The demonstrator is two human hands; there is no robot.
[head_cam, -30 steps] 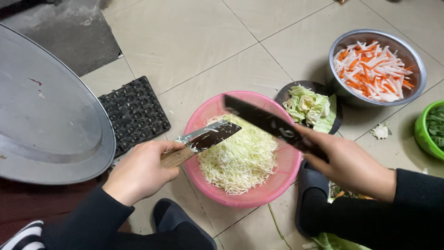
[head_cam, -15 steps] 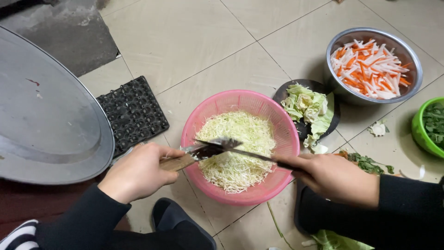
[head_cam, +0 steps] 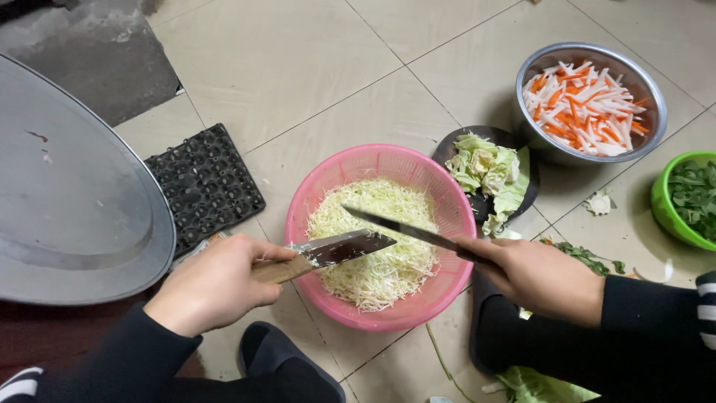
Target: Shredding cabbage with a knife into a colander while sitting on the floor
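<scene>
On the tiled floor [head_cam: 298, 67], the left hand [head_cam: 216, 283] is gripping a wood-handled cleaver [head_cam: 343, 248] and the right hand [head_cam: 541, 277] a long knife [head_cam: 406, 230], blades crossing over the pink basket [head_cam: 455, 224] so clinging shredded cabbage [head_cam: 373, 269] is dropping inside.

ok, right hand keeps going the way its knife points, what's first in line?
The right hand points its long knife up-left over the shredded cabbage in the pink basket. First in line looks like the basket's far-left rim, though the blade may be high enough to pass over it.

Pink basket [head_cam: 447, 216] – pale green cabbage [head_cam: 373, 261]; orange-white strips [head_cam: 585, 104]; green bowl [head_cam: 664, 213].
</scene>
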